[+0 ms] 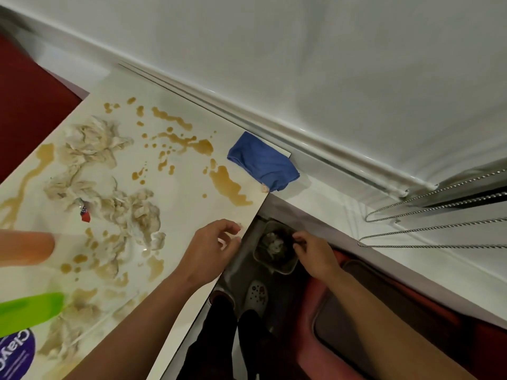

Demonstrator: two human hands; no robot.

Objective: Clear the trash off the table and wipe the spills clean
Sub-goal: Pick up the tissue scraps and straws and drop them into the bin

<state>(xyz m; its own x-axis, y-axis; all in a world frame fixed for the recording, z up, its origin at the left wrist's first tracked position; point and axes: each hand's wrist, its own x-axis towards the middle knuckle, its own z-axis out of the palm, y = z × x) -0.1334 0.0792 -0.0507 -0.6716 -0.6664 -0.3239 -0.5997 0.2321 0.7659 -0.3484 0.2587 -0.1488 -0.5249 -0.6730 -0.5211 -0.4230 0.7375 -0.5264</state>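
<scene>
a white table [175, 215] is seen from above, and everything else is placed against it. brown spills [227, 185] are spread over most of its top, in drops and long puddles, one puddle reaching the table's right edge. crumpled, stained tissues [129, 212] are heaped on the middle of the table, with more soaked tissue nearer the lower left; a small red and blue wrapper [85, 215] is half buried under the heap and cannot be read. a blue cloth [264, 161] lies folded on the table's far right corner, partly hanging past the edge. a green object [30, 311] and a purple label [16, 355] at the table's lower left are blurred and cut off by the frame, as is an orange shape [27, 248] at the left edge. the left hand [211, 250] is held over the table's right edge with fingers loosely curled; whether anything is pinched between them cannot be told. the right hand [315, 253] is held beyond the table's edge, above a small bin [275, 246] on the floor just beside the table, its fingertips together at the bin's rim; what they hold, if anything, cannot be made out. pale scraps are seen inside the bin. a shoe [256, 293] is visible below the table's edge.
</scene>
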